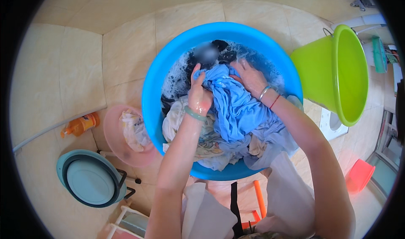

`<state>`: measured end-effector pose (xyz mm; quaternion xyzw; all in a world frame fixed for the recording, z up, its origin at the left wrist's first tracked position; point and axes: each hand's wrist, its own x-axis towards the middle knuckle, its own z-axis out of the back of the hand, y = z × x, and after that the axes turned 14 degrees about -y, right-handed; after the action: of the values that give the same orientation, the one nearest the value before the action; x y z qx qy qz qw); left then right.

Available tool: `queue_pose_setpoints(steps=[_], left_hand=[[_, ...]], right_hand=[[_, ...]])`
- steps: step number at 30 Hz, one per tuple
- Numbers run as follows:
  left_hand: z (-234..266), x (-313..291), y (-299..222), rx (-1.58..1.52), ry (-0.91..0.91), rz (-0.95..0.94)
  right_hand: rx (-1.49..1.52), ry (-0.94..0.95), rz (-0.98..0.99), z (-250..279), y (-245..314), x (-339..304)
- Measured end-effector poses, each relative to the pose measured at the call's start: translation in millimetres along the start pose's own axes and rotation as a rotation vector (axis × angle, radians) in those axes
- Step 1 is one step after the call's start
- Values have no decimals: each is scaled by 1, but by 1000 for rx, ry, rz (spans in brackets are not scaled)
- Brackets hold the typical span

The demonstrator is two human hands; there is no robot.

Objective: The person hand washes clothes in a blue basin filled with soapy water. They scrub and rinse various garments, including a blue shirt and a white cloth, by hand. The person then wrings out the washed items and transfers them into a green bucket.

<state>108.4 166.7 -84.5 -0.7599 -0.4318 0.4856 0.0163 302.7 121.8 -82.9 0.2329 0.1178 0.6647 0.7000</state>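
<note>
Head view: big blue tub (152, 85) surrounds my grip. Green bucket (311, 62) right of it. Light blue cloth (237, 108) bunched between my hands, trailing toward me; left hand (198, 89) and right hand (251, 79) both grasping its upper part. Green bangle (195, 114) below left grip.

The head camera looks down from just above the tub (152, 83).

Centre: blue tub (152, 85), suds (171, 81) in upper part, left hand (199, 91) and right hand (252, 79) gripping light-blue cloth (231, 106) over other laundry (174, 120). Upper right: lime-green bucket (314, 66). Left: pink basin (113, 131) with whitish cloth (133, 127), orange bottle (80, 124) nearby. Lower left: grey-green basin (90, 182). Lower right: red container (359, 175).
</note>
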Motion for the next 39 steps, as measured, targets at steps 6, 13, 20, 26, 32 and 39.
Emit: queue_pose_setpoints(steps=[6, 13, 20, 26, 32, 39], left_hand=[[-28, 1, 28, 127, -107, -108], [-9, 5, 12, 75, 98, 128], [-40, -39, -6, -202, 551, 410], [-42, -57, -15, -118, 613, 393], [-33, -94, 10, -121, 2, 205], [-49, -90, 24, 79, -248, 184]], right_hand=[[-201, 178, -365, -23, -28, 26], [52, 35, 314, 44, 87, -20], [236, -186, 396, 77, 155, -29], [125, -347, 306, 83, 178, -25], [183, -317, 65, 55, 156, -2], [6, -309, -194, 43, 100, 11]])
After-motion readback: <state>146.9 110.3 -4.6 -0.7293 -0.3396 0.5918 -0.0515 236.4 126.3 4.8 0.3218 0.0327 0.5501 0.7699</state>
